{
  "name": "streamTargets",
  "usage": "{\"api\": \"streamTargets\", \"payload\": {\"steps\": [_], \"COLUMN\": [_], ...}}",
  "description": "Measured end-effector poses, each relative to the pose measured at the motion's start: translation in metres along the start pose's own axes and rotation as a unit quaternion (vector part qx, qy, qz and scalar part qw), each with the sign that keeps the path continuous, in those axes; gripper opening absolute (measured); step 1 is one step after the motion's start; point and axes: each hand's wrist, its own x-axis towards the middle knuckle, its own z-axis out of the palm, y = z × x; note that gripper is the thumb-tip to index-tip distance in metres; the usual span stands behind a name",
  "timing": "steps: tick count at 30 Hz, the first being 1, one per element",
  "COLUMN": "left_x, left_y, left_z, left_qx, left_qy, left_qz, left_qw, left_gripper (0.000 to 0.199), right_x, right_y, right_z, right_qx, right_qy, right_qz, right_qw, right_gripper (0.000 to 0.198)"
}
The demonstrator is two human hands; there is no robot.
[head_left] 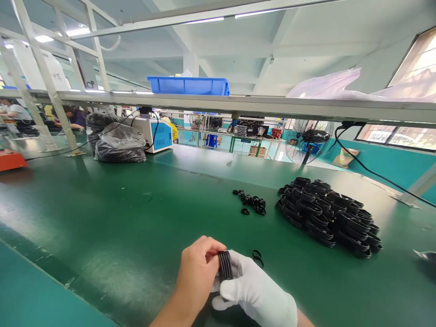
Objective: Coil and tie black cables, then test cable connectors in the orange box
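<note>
Near the front edge of the green workbench (153, 213), a coil of black cable (225, 265) is held between my two hands. My bare left hand (199, 268) pinches its upper left side with thumb and fingers. My right hand (252, 286), in a white glove, is closed around its right and lower part. Just beyond the glove lie two small black rings (258, 259). Farther off is a loose cluster of small black rings (254, 202). To its right sits a big pile of black coiled bundles (327, 215).
Bagged black goods (119, 141) and a blue-and-white machine (158, 134) stand at the back left. An orange box (12, 160) is at the far left. Overhead runs a shelf (252, 103) with a blue bin (189, 85). A fan (308, 138) stands behind the bench.
</note>
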Motion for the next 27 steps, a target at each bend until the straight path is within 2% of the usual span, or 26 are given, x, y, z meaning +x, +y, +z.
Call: {"api": "streamTargets", "payload": {"steps": [4,7,9,12,13,15,17,23,27], "left_x": [0.003,0.000,-0.004,-0.009,-0.010,-0.011,-0.009,-0.001,0.000], "left_y": [0.010,0.016,0.016,0.010,0.007,0.003,0.002,0.011,0.011], "left_z": [-0.014,-0.022,-0.021,-0.012,-0.009,-0.005,-0.006,-0.015,-0.015], "left_qx": [-0.008,0.005,0.071,0.182,0.210,0.240,0.238,0.213,0.153], "left_qy": [-0.027,-0.011,0.006,0.027,0.042,0.064,0.057,-0.029,-0.027], "left_qz": [-0.001,0.017,0.101,0.264,0.300,0.328,0.304,0.173,0.124], "left_qw": [1.000,1.000,0.992,0.947,0.929,0.912,0.921,0.961,0.980], "left_gripper": [0.023,0.016,0.020,0.028,0.028,0.028,0.026,0.031,0.030], "right_x": [-0.006,-0.008,-0.007,-0.004,-0.003,-0.003,-0.003,-0.005,-0.002], "right_y": [-0.002,-0.002,-0.001,0.001,0.000,-0.001,-0.003,-0.007,-0.004], "right_z": [-0.008,-0.013,-0.012,-0.009,-0.008,-0.005,-0.003,0.001,0.000], "right_qx": [0.091,0.130,0.123,0.101,0.094,0.081,0.063,0.024,0.018], "right_qy": [-0.058,-0.082,-0.093,-0.087,-0.080,-0.066,-0.052,-0.019,-0.023], "right_qz": [0.021,0.038,0.037,0.012,0.007,0.006,0.009,0.005,-0.002], "right_qw": [0.994,0.987,0.987,0.991,0.992,0.995,0.997,1.000,1.000], "right_gripper": [0.049,0.052,0.052,0.046,0.044,0.045,0.047,0.048,0.049]}}
